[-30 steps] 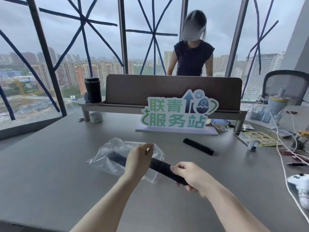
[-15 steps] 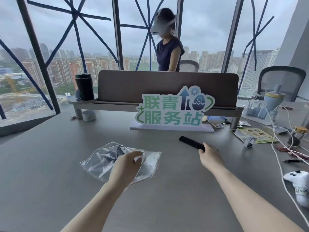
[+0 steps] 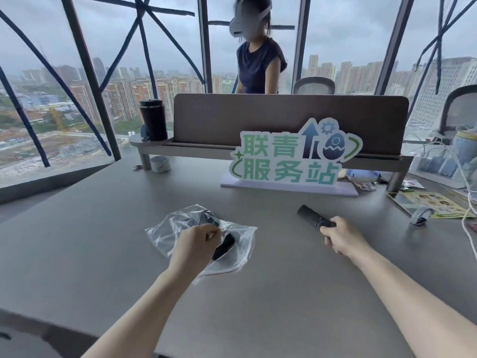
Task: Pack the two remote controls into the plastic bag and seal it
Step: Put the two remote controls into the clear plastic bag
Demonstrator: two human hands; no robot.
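A: Gripping the near end of the second remote control (image 3: pixel 313 218), the right hand (image 3: pixel 342 238) has its fingers curled shut around it — the rest of the black bar sticks out up and to the left, low over the grey table (image 3: pixel 103 254).

B: And the other one?

A: The first remote control (image 3: pixel 223 245) lies inside the clear plastic bag (image 3: pixel 242 244); its dark body shows through the film, running from the crumpled far corner toward the near edge. The bag rests flat on the table, well apart from the right hand.

B: What is the left hand (image 3: pixel 195 248) doing?

A: It sits on the bag, fingers pinched closed at its upper layer — part of the remote is hidden under the knuckles.

B: Anything behind?

A: A green-lettered sign (image 3: pixel 291 161) stands upright past both hands, and a smartwatch (image 3: pixel 419 215) lies to the right of it
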